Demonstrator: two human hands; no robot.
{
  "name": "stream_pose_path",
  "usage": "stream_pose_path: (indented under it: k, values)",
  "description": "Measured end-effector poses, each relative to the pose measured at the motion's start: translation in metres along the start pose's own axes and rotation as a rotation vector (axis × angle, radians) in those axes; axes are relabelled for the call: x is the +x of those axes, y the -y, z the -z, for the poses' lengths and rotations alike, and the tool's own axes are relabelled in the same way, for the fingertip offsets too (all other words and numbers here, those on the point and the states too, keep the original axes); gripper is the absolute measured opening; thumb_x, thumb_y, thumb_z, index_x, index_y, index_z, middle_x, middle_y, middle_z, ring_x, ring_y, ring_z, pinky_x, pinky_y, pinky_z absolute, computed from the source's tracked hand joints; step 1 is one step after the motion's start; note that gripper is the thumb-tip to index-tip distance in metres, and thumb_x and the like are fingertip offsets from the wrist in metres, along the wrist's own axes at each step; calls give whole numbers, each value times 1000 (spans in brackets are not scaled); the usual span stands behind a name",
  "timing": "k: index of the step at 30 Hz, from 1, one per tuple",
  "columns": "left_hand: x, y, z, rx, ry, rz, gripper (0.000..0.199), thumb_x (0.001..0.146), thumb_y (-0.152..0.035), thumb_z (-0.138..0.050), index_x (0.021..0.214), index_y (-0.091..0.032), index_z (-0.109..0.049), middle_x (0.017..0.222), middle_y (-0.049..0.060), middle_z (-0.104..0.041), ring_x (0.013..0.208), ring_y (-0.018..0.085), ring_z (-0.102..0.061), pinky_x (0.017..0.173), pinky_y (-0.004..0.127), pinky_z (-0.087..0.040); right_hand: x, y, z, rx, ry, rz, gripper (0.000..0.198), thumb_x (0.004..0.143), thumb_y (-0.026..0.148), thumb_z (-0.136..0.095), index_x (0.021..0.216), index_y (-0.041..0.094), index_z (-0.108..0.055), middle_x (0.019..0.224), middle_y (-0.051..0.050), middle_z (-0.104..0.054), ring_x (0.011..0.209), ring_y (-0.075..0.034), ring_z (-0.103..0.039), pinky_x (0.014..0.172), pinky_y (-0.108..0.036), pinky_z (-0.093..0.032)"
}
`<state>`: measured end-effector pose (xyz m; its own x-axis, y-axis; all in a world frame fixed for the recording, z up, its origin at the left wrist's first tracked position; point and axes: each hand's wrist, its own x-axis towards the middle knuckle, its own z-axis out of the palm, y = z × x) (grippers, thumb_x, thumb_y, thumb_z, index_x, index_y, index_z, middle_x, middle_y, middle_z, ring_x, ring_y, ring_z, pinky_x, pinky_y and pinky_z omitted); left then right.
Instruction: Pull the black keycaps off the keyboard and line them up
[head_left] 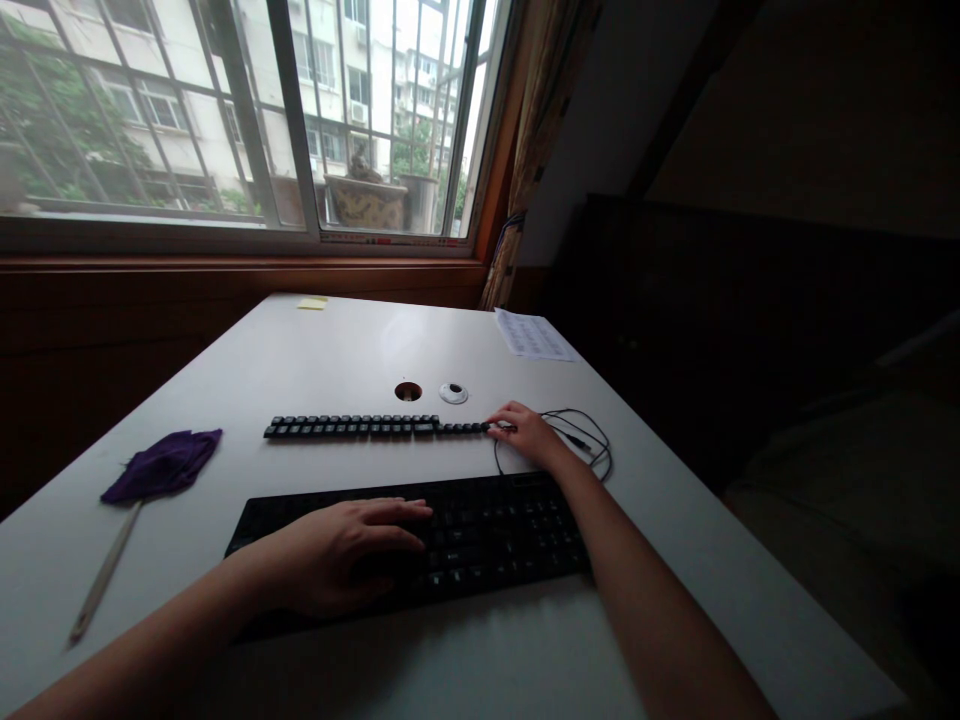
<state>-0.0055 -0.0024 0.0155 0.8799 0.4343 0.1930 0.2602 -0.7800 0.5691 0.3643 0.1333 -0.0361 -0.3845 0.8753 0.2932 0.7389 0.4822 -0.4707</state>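
Observation:
A black keyboard [487,540] lies across the near part of the white desk. My left hand [349,550] rests over its left half, fingers stretched out and holding nothing. Beyond the keyboard, loose black keycaps [352,427] stand lined up in rows, two deep on the left and narrowing to a single row on the right. At the right end of that line, my right hand [527,432] has its thumb and fingers pinched around a small dark keycap [504,427]. The keyboard's black cable [600,430] lies coiled just right of this hand.
A purple cloth [165,465] and a thin pale tool [105,575] lie at the left. Behind the keycaps are a round desk hole [408,392] and its cover [453,393]. Printed paper [534,335] and yellow notes [312,303] lie near the far edge.

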Motion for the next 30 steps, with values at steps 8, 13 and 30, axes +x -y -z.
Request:
stream_pose_path:
  k: [8, 13, 30]
  values:
    - [-1, 2, -2, 27, 18, -3, 51, 81, -15, -65, 129, -26, -57, 150, 8, -45, 133, 29, -49, 107, 44, -49, -2, -1, 0, -12, -3, 11, 18, 86, 32, -66, 100, 23, -74, 100, -4, -63, 84, -16, -64, 80, -29, -51]
    - [0, 1, -1, 26, 37, 6, 50, 81, -15, -64, 130, -27, -57, 151, 6, -43, 134, 28, -48, 109, 43, -47, -2, 0, 1, -36, 5, 2, 18, 86, 33, -67, 100, 24, -74, 100, -5, -64, 85, -17, -64, 83, -31, -51]
    - [0, 2, -4, 53, 33, 49, 48, 84, -17, -63, 130, -29, -56, 150, 4, -44, 133, 26, -50, 108, 42, -48, -2, -1, 1, -34, -3, 1, 18, 85, 35, -68, 100, 25, -74, 100, -4, -65, 87, -18, -64, 82, -30, -51]
